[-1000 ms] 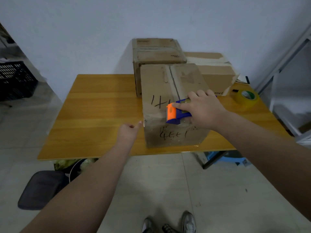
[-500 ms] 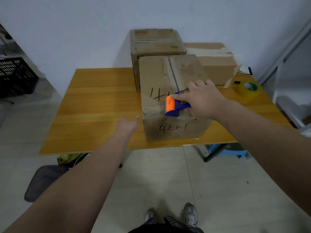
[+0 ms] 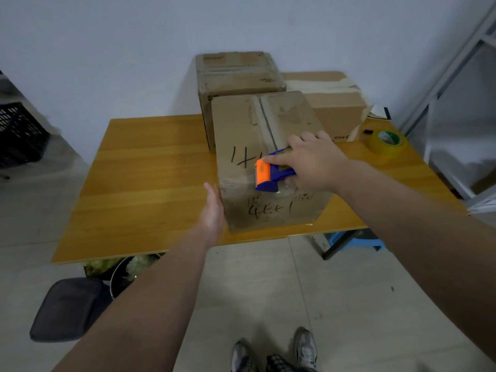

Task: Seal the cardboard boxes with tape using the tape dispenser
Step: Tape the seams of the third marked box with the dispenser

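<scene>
In the head view, the front cardboard box is seen standing at the near edge of the wooden worktop. The orange and blue tape dispenser is held at the box's top front edge, beside the centre seam. It is gripped by the right hand, whose fingers are curled over its body. The left hand is laid flat against the box's left side near the front corner, its fingers straight and pressed together. Directly behind, a taller box is placed, and to its right a third box patched with pale tape; both block the far side of the worktop. A yellow tape roll is set near the right edge. A black crate, a dark stool, a blue stool and a grey metal frame are seen around. "PICO" is printed on the third box, upside down. Black marker characters are written on the front box's top and front face; they cannot be read with certainty.
</scene>
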Motion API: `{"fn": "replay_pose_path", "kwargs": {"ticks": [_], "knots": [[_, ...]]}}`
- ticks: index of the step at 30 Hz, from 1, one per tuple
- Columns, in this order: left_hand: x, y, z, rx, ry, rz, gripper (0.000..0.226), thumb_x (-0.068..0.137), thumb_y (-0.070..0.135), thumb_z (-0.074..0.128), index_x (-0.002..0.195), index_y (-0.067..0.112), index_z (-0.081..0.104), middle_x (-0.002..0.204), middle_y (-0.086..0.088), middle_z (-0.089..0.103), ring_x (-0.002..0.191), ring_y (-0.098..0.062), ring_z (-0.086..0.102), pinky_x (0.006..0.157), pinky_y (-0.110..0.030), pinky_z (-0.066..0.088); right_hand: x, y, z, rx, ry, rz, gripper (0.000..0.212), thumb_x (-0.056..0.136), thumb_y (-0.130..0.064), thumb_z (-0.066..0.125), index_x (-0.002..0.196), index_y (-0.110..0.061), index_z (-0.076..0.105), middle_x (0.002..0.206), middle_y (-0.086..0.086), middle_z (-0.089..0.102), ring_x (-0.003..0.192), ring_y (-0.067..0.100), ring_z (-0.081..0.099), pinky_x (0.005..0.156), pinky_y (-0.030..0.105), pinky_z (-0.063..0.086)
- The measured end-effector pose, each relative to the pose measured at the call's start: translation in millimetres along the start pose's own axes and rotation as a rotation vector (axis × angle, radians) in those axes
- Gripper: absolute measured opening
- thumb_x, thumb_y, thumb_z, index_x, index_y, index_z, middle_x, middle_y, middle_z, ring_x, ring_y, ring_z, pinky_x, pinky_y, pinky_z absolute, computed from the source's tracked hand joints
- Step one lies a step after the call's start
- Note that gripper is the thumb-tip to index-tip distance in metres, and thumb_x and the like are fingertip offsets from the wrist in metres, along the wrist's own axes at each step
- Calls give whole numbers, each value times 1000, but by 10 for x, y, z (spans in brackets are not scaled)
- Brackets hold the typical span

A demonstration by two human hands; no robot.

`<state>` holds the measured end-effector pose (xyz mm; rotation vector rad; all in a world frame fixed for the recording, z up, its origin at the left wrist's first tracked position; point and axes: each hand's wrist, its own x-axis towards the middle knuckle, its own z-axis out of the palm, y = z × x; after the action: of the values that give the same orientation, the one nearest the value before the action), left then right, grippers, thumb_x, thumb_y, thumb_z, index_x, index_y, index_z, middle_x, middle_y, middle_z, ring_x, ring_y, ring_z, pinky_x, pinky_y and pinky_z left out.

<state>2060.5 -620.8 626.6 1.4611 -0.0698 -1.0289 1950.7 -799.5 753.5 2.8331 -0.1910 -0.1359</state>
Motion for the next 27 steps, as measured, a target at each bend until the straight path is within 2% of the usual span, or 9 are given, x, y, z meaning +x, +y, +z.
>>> {"fn": "replay_pose_path", "kwargs": {"ticks": [2, 4, 7, 8, 10, 12, 18, 21, 27], "knots": [[-57, -20, -38, 159, 104, 16, 73, 93, 65, 16, 149, 18, 21, 155, -4, 22, 142, -23, 20, 116, -39, 14, 14, 13, -18, 5, -16, -4, 61, 90, -50, 51, 143, -49, 20, 129, 9, 44, 116, 30, 42, 95, 46, 31], [-141, 55, -137, 317, 166, 276, 49, 100, 38, 32, 147, 25, 26, 153, 2, 27, 140, -16, 23, 112, -29, 19, 28, 19, -29, 17, -28, -10, 61, 90, -50, 51, 143, -50, 21, 128, 8, 45, 115, 29, 42, 94, 46, 32], [-132, 232, -305, 764, 32, 638, 67, 91, -3, 44, 145, 33, 29, 152, 16, 17, 135, 4, 14, 106, -5, 16, 42, 44, -37, 26, -40, -18, 62, 90, -51, 52, 143, -51, 20, 128, 8, 45, 115, 28, 42, 93, 45, 32], [-119, 263, -352, 964, -16, 694, 72, 87, -4, 50, 145, 33, 27, 151, 18, 10, 135, 4, 9, 106, -5, 13, 45, 51, -33, 27, -43, -20, 62, 90, -51, 52, 143, -51, 19, 128, 8, 45, 115, 28, 42, 93, 45, 32], [-50, 299, -404, 1272, -29, 785, 77, 85, 8, 61, 147, 31, 22, 150, 16, 0, 137, -2, 0, 114, -23, 5, 50, 55, -31, 38, -45, -23, 62, 90, -51, 52, 142, -52, 19, 127, 7, 46, 115, 28, 42, 93, 45, 32], [11, 344, -423, 1413, 26, 874, 79, 84, 21, 66, 148, 30, 20, 152, 12, 0, 138, -5, -2, 115, -33, 2, 61, 58, -31, 52, -44, -29, 61, 90, -50, 52, 142, -53, 20, 124, 6, 46, 114, 28, 42, 93, 45, 31], [215, 447, -384, 1656, 18, 956, 98, 73, 47, 73, 149, 21, 16, 157, 4, 9, 141, -8, -6, 114, -30, -4, 81, 83, -12, 73, -40, -32, 61, 89, -51, 52, 141, -54, 20, 120, 5, 47, 110, 27, 43, 90, 44, 32], [181, 483, -424, 1729, -12, 1056, 90, 78, 49, 66, 148, 17, 20, 155, -2, 18, 141, -13, 4, 116, -33, 3, 88, 100, -17, 78, -36, -41, 60, 89, -51, 51, 141, -54, 20, 120, 5, 47, 109, 26, 43, 89, 43, 32], [-34, 268, -353, 1359, 33, 1226, 50, 79, -10, 65, 127, 1, 55, 132, -18, 52, 128, -35, 33, 103, -57, 24, 58, 78, 21, 47, 5, -46, 60, 89, -52, 51, 141, -53, 21, 121, 5, 47, 111, 26, 43, 90, 43, 33]]}}
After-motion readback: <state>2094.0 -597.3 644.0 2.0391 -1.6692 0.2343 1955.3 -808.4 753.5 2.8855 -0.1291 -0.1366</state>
